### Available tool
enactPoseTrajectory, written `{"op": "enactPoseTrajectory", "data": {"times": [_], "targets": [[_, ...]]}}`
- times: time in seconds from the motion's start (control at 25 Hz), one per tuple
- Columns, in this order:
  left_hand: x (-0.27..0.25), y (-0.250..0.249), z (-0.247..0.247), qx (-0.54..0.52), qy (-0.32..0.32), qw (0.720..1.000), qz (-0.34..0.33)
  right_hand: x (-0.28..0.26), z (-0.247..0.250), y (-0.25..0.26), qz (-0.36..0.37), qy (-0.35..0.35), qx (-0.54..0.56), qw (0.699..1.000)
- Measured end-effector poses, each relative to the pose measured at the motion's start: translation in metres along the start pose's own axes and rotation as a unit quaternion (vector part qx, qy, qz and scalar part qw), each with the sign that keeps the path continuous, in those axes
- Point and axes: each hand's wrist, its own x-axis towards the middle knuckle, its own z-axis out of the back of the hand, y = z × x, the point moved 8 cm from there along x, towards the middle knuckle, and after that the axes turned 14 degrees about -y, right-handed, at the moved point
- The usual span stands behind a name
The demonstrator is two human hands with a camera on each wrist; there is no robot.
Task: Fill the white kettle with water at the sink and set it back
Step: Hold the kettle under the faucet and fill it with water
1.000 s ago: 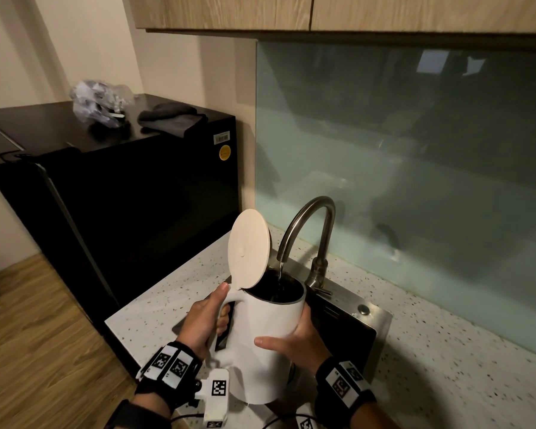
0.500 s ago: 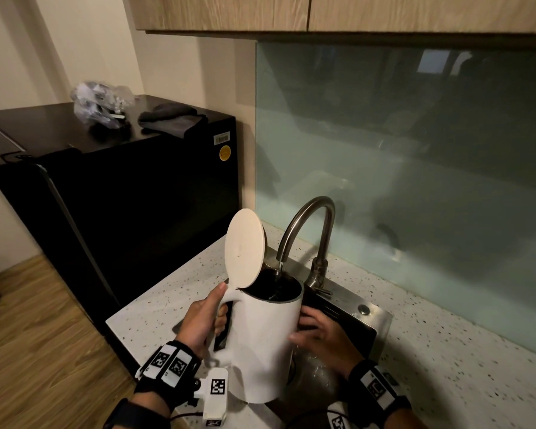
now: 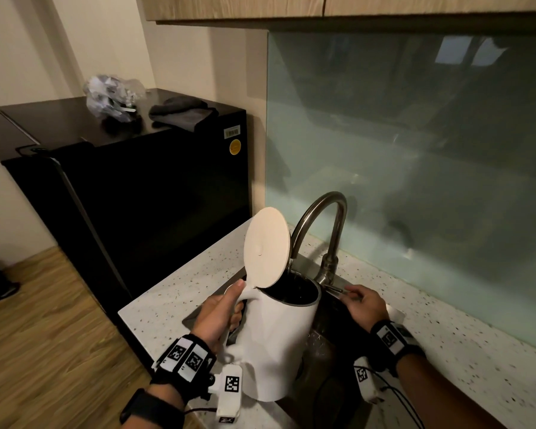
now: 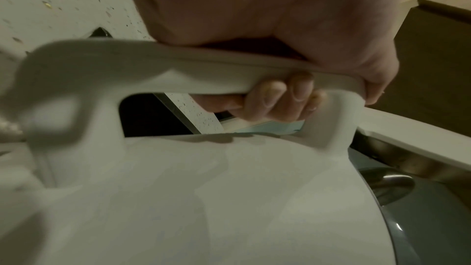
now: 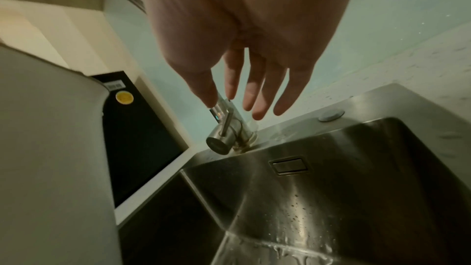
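The white kettle (image 3: 276,345) hangs over the steel sink (image 3: 393,314), its round lid (image 3: 266,247) swung upright and its mouth under the curved faucet (image 3: 322,218). My left hand (image 3: 220,314) grips the kettle's handle (image 4: 203,72), fingers (image 4: 280,100) curled through it. My right hand (image 3: 364,306) is off the kettle, at the faucet base. Its fingers are straight, and the thumb and forefinger tips touch the end of the thin faucet lever (image 5: 224,124). The kettle's side (image 5: 51,148) fills the left of the right wrist view. The lid hides the spout tip.
A black fridge (image 3: 155,205) stands left of the speckled counter (image 3: 446,351), with a crumpled plastic bag (image 3: 112,97) and a dark cloth (image 3: 180,113) on top. A green glass backsplash (image 3: 415,165) runs behind the faucet. The wet sink basin (image 5: 331,198) lies below my right hand.
My right hand has let go of the kettle's side and moved right and back to the faucet lever. My left hand still holds the kettle under the spout.
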Motion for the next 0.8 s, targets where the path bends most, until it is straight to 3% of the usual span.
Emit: {"op": "enactPoseTrajectory", "data": {"times": [0.32, 0.8], "targets": [[0.003, 0.002, 0.006, -0.011, -0.002, 1.000, 0.000, 0.013, -0.005, 0.007, 0.055, -0.024, -0.056, 0.997], [0.003, 0.000, 0.007, -0.030, -0.011, 1.000, 0.002, 0.015, -0.007, 0.021, 0.070, 0.026, -0.106, 0.992]]}}
